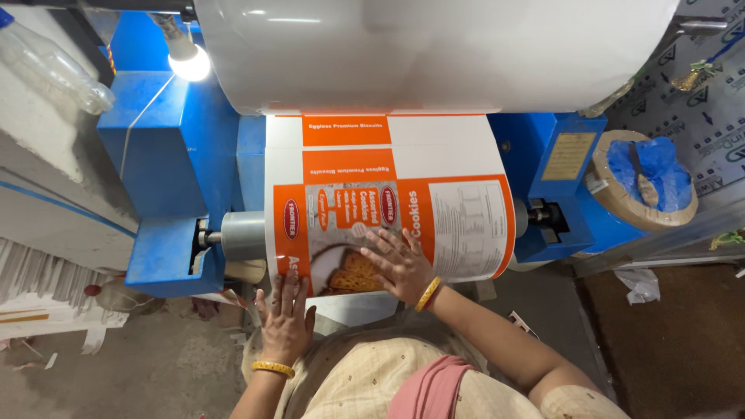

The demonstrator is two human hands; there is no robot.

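Observation:
An orange and white printed carton sheet (434, 209) curves over a grey metal roller (242, 234) of a blue machine. My right hand (400, 264) lies flat on the sheet, fingers spread, over the picture of biscuits. My left hand (285, 316) presses flat against the sheet's lower left corner, fingers together and pointing up. Each wrist wears a yellow bangle. Neither hand grips anything.
A big white film roll (434, 50) hangs above the sheet. Blue machine housings (167, 155) flank the roller, with a lit bulb (190, 62) at upper left. A cardboard ring with blue plastic (648, 178) sits at the right. An empty plastic bottle (54, 70) lies upper left. Paper scraps litter the floor.

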